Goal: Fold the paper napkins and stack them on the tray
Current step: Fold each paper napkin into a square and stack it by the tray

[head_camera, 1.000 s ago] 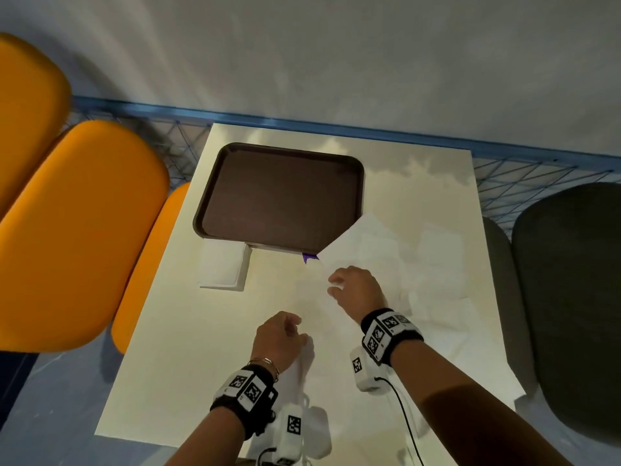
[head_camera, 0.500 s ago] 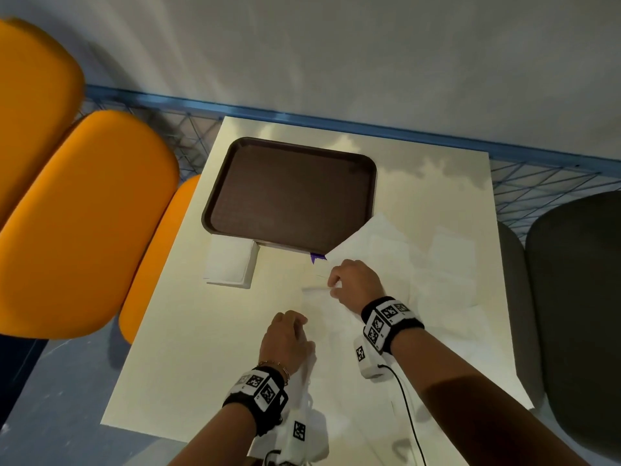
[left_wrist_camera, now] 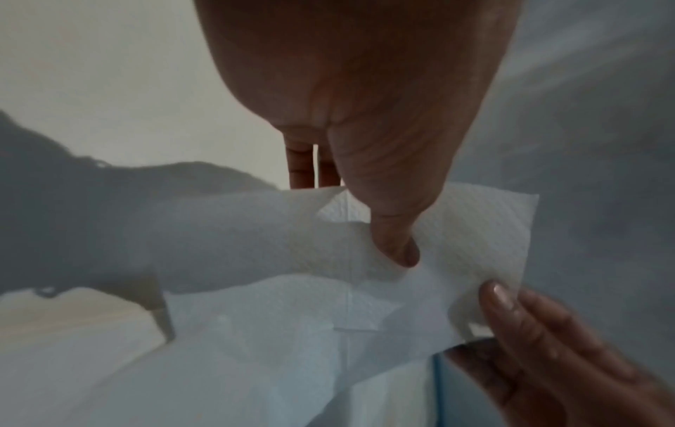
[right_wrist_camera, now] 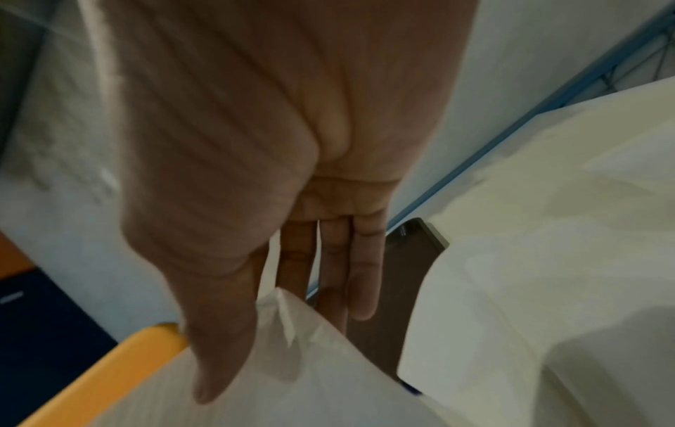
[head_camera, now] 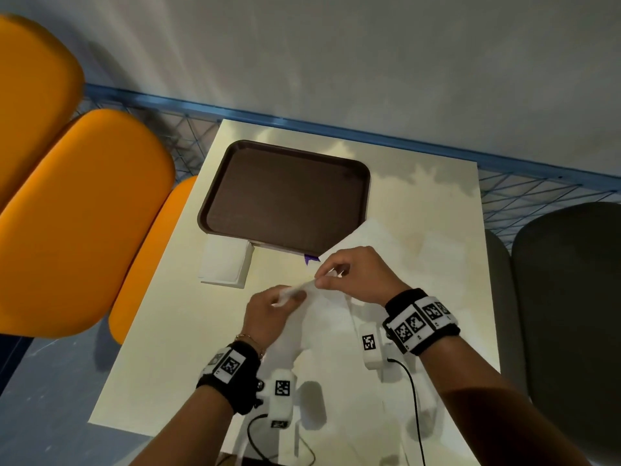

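Note:
A white paper napkin [head_camera: 321, 307] is lifted off the table in front of the brown tray [head_camera: 285, 196]. My left hand [head_camera: 268, 311] pinches its near edge between thumb and fingers; in the left wrist view the thumb [left_wrist_camera: 394, 245] presses into the napkin [left_wrist_camera: 475, 237]. My right hand [head_camera: 353, 277] pinches the same napkin's upper corner; the right wrist view shows the napkin [right_wrist_camera: 328, 361] held under the thumb [right_wrist_camera: 219, 346]. More unfolded napkins [head_camera: 420, 264] lie spread at the right, overlapping the tray's corner. The tray holds nothing.
A small stack of folded white napkins [head_camera: 225, 264] lies against the tray's near left edge. Orange chairs [head_camera: 77, 213] stand left of the cream table [head_camera: 168, 348], a dark chair [head_camera: 571, 314] right. A blue wire rack [head_camera: 537, 183] and a wall run behind.
Both hands rose from the table and came together, lifting a napkin between them. The left hand moved forward and right; the right hand now pinches a raised corner.

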